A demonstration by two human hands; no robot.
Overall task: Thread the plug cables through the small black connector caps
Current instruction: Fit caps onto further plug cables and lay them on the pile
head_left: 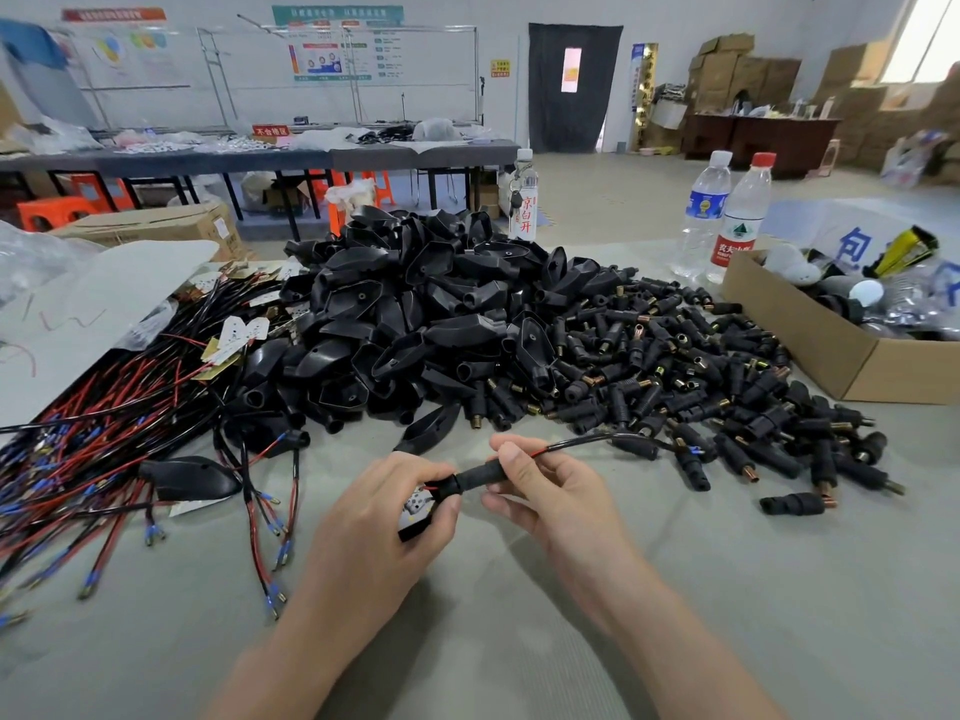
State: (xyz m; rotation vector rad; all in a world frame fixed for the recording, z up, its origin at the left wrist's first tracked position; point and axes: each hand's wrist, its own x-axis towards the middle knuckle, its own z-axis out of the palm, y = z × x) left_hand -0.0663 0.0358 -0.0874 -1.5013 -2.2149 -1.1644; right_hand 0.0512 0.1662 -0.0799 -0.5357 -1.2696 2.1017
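The cap (480,478) lies crosswise between the 2 hands, pinched by the right hand (540,491); the left hand (384,517) grips the plug (415,511), cable (576,443) trailing beyond the right fingers (556,462)

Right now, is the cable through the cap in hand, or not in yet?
Through. The cable shows at both ends of the cap: right hand pinches the cap, left hand grips the plug.

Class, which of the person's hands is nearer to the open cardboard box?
Right. The right hand sits in front and left of the cardboard box; the left hand is farther left, beyond it.
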